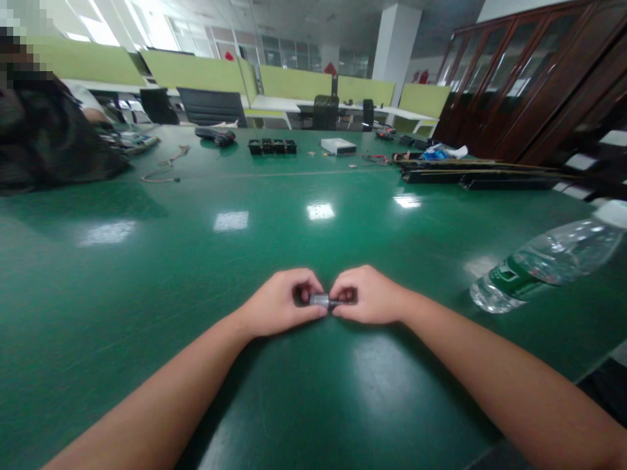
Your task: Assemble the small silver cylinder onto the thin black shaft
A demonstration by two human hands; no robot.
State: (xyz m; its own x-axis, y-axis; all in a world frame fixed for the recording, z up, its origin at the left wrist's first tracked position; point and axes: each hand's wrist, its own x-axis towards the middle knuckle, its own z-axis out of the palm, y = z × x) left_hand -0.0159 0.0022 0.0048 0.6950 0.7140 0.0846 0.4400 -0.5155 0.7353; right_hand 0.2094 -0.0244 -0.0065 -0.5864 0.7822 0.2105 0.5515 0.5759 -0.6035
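Both of my hands meet over the green tabletop [313,241], low in the middle of the view. Between thumb and fingers, my left hand [284,301] pinches a small grey cylinder [320,300], which lies level. A thin dark rod-like part [343,302] sticks out from the cylinder's right end. My right hand [371,295] is closed around that thin part with thumb and fingertips. The two sets of fingertips are almost touching. What kind of thing this is I cannot make out, and its ends are partly hidden by my fingers.
A water bottle [524,281] with a green label stands to the right. Across the far side lie a cable [164,171], black blocks [272,147], a white box [337,146] and long dark bars [480,175]. Another person [49,124] is at the far left.
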